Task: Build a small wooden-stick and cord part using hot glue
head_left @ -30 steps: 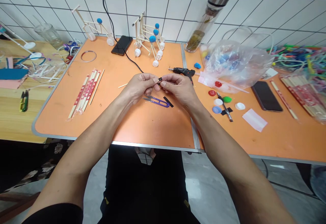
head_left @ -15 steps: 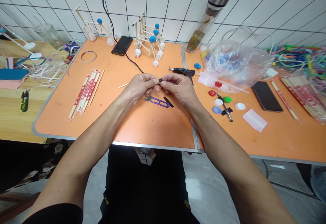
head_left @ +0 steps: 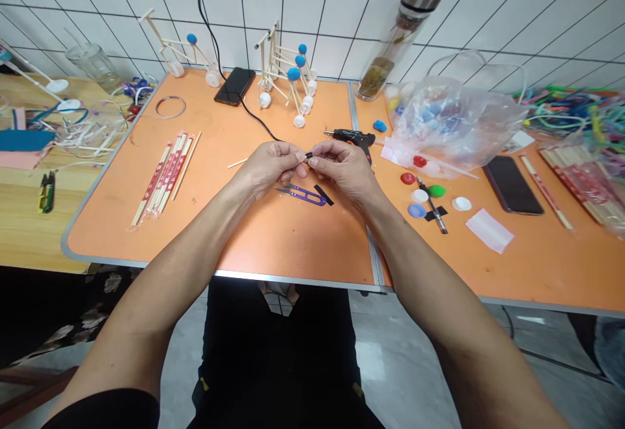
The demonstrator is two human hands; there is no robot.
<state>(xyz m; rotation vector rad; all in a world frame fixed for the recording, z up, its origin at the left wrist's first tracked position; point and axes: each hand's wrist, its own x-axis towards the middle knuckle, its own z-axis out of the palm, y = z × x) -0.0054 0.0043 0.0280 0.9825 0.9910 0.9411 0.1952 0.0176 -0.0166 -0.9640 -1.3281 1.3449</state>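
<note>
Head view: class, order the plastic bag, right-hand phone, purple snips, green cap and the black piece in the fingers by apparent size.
1. plastic bag
2. phone
3. purple snips, slimmer than the phone
4. green cap
5. black piece, partly hidden by fingers, so unsure

Bare tabletop [head_left: 273, 240] nearside, past snips [head_left: 303, 194]; glue gun [head_left: 352, 136] beyond.

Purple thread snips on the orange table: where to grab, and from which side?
Pinch the purple thread snips across the purple spring handle, coming from above on the right. They lie flat on the orange table with the bare blades pointing left. The right hand is nearest, but it and the left hand both pinch a small black piece.
</note>
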